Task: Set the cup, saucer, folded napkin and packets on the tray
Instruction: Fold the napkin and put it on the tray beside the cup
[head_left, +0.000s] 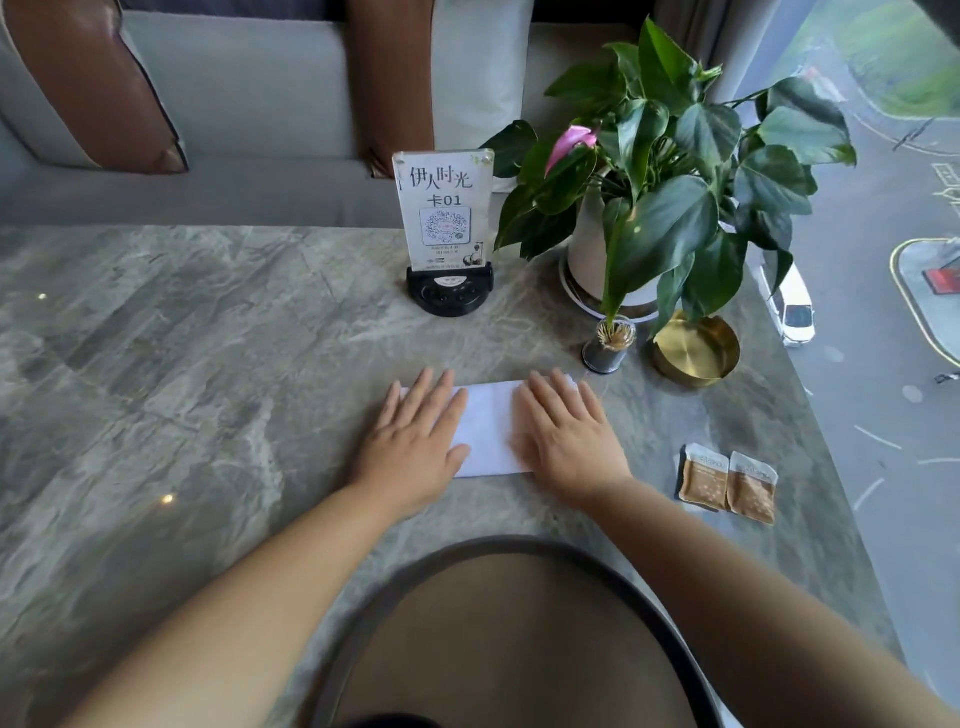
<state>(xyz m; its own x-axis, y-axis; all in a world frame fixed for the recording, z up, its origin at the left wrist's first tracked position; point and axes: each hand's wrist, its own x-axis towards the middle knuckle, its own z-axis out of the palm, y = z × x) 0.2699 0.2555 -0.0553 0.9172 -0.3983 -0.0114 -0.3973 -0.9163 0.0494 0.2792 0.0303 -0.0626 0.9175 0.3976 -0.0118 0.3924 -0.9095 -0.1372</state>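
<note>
Both hands lie flat and open, gripping nothing: left hand (415, 441) and right hand (566, 441) press the white folded paper napkin (488, 431) at frame centre, its long axis left-right on the grey marble tabletop (208, 364).

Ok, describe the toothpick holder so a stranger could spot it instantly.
Start at the white-potted green plant on the grey marble table. Just in front stands the small dark cylindrical toothpick holder, left of the round brass dish. Only it bristles with pale sticks.

White folded napkin (488, 431) lies flat; two brown packets (727, 483) side by side, perhaps touching.
</note>
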